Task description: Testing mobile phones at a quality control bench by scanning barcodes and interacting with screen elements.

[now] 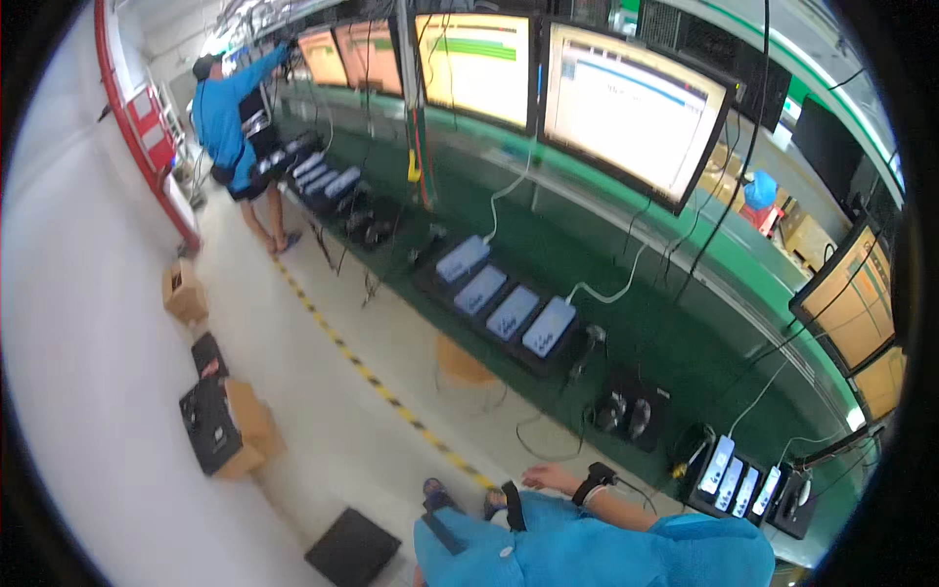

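My right hand (553, 478) hangs at the lower middle, in front of my blue smock (587, 553). Its fingers look loose and slightly apart, and nothing shows in them. A dark wrist strap (592, 483) with a small black block and a cable circles that wrist. Nearest to the hand is the bench edge, where a black pad (638, 406) carries dark rounded objects too blurred to name. Beyond it, several white phone-like devices (550, 326) lie in a row on a black mat, some with white cables. My left hand does not show.
Lit monitors (631, 103) line the back of the green bench (626, 313). More devices (729, 474) lie on a mat at right. Another person (225, 117) in blue reaches toward screens at far left. Cartons (252, 426) and a black mat (354, 548) sit on the floor beside yellow-black tape (377, 386).
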Motion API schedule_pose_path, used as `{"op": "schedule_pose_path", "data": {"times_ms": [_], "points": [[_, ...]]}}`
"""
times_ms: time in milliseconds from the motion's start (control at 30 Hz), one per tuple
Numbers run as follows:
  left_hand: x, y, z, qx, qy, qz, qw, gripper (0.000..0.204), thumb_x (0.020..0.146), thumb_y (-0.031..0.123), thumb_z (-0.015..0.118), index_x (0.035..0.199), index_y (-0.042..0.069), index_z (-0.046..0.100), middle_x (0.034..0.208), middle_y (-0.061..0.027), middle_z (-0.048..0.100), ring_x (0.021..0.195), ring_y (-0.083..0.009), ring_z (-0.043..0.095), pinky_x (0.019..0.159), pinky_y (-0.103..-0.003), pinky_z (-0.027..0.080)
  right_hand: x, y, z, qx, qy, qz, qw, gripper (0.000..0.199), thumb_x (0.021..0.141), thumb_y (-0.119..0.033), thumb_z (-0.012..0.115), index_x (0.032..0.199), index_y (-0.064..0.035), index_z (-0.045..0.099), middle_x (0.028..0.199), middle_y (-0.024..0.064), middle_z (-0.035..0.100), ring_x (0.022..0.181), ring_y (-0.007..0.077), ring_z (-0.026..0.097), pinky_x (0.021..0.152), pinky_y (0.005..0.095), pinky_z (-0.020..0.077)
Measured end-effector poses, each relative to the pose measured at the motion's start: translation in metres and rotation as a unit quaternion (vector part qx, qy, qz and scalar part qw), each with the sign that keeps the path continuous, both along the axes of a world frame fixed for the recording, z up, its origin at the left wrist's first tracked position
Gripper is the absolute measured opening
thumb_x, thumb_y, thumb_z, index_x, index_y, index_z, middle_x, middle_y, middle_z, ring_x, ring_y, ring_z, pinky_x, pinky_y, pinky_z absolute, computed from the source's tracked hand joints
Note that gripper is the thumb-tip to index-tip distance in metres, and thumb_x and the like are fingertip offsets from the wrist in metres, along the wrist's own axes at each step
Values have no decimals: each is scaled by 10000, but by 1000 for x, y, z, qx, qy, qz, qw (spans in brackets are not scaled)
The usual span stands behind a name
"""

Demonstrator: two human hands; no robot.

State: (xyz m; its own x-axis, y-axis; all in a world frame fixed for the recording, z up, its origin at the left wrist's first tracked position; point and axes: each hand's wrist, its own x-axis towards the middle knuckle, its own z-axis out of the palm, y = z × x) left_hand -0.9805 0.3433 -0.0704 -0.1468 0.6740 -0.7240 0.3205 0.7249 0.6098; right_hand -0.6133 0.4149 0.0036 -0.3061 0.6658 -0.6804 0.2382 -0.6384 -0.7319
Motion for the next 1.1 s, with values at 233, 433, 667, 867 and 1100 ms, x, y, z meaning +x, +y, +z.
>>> {"op": "schedule_pose_path", "data": {"times_ms": [233, 433, 667, 867, 1100], "points": [[-57, 143, -28, 39, 41, -133, 989, 326, 873, 274, 494, 974, -12, 616, 886, -229, 621, 866, -402, 578, 768, -469, 464, -54, 112, -38, 59, -81, 88, 991, 426, 908, -392, 525, 1100, -24, 620, 1038, 69, 653, 935, 169, 611, 835, 313, 482], [-143, 252, -34, 81, 16, -198, 977, 321, 879, 270, 500, 965, -17, 615, 901, -200, 647, 829, -310, 603, 696, -383, 468, -40, 197, -23, 256, -343, 164, 889, 222, 821, -273, 569, 825, -69, 655, 832, 124, 662, 811, 340, 632, 721, 441, 519], [-119, 399, 35, 27, -139, -127, 982, 296, 893, 232, 535, 1046, -14, 592, 935, -120, 670, 824, -162, 631, 692, -272, 487, 53, 315, 37, 301, -365, -399, 786, 356, 789, -299, 658, 968, 9, 641, 874, 199, 653, 850, 340, 625, 779, 422, 484], [-22, 474, 78, 12, -126, -283, 951, 322, 893, 249, 575, 1098, 0, 579, 976, -93, 657, 872, -151, 623, 748, -271, 483, 101, 380, 19, 106, -546, -398, 729, 706, 740, -509, 655, 1252, -39, 531, 1294, 206, 496, 1221, 396, 413, 1024, 446, 319], [104, 543, 136, 197, -188, -407, 872, 254, 892, 193, 593, 1056, 0, 591, 968, -135, 655, 907, -203, 634, 787, -309, 487, 127, 418, 10, 97, -440, -427, 784, 406, 854, -374, 600, 1035, -13, 638, 828, 138, 686, 812, 249, 670, 721, 352, 498]]}}
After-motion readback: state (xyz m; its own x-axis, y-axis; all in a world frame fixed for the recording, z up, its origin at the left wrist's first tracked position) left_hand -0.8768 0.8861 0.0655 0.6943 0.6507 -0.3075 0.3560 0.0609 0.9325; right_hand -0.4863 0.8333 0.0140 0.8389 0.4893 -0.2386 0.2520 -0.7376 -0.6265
